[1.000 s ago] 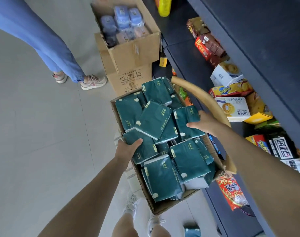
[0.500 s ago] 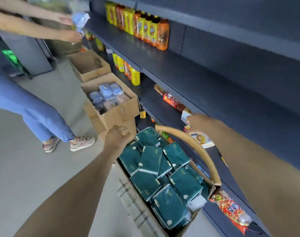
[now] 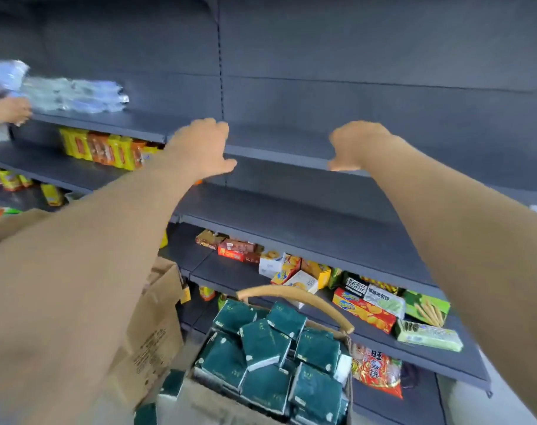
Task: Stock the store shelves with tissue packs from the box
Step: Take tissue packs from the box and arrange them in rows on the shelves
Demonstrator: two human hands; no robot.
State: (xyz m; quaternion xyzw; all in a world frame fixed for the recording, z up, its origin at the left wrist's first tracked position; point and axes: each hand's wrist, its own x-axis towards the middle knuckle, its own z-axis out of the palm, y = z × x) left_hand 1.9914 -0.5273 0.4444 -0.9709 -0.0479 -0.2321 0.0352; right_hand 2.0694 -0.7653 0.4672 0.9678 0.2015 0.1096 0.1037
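— Where are the tissue packs (image 3: 265, 348)?

— Low in the view, dark green and heaped every which way in a cardboard box (image 3: 212, 406). The frame cuts off the box's near edge. A curved tan handle (image 3: 294, 297) arches over the far side, and what it is fixed to is hidden by the packs.

— And the grips?

— Both are raised to the front edge of a dark shelf (image 3: 279, 151), well apart from the packs. The left grip (image 3: 199, 148) and the right grip (image 3: 357, 145) show only their backs, with thumbs spread toward each other and nothing held (the fingers point away and are blurred, so I cannot tell whether they touch the shelf).

— Anything else?

— At the left edge another person's hand (image 3: 6, 110), cut off at the wrist, is by some clear-wrapped packs (image 3: 74, 93), which are smeared by motion. Snack boxes (image 3: 365, 308) line a lower shelf, their print mostly too small to read. A second carton (image 3: 156, 326) is half hidden behind the left forearm.
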